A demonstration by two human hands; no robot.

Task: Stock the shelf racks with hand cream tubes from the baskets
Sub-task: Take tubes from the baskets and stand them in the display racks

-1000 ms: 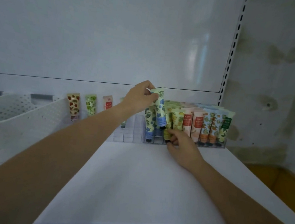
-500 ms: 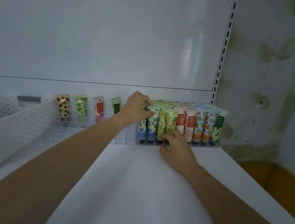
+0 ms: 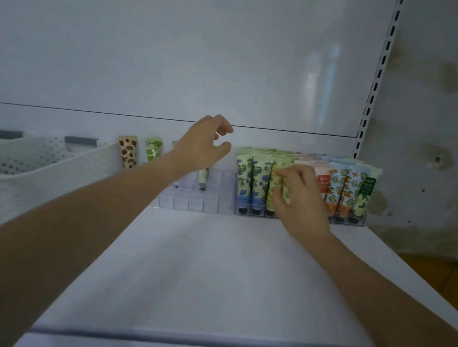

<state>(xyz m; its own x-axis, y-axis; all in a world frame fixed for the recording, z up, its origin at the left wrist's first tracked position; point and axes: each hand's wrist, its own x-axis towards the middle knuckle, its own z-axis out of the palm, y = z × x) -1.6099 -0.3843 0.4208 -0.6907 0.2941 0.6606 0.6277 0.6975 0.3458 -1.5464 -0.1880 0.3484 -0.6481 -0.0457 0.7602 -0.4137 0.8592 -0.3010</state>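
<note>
left hand [image 3: 202, 147] loosely curled, empty, right hand [image 3: 301, 201] gripping yellow-green tube [image 3: 271, 188] in clear rack [image 3: 360, 221]

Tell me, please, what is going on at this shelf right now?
A person is filling clear racks at the back of a white shelf with hand cream. The right hand grips a yellow-green tube in the front row of the right rack, which looks nearly full. The left hand hovers above the left rack, holding nothing; that rack has only a few tubes. A white perforated basket sits at the left.
</note>
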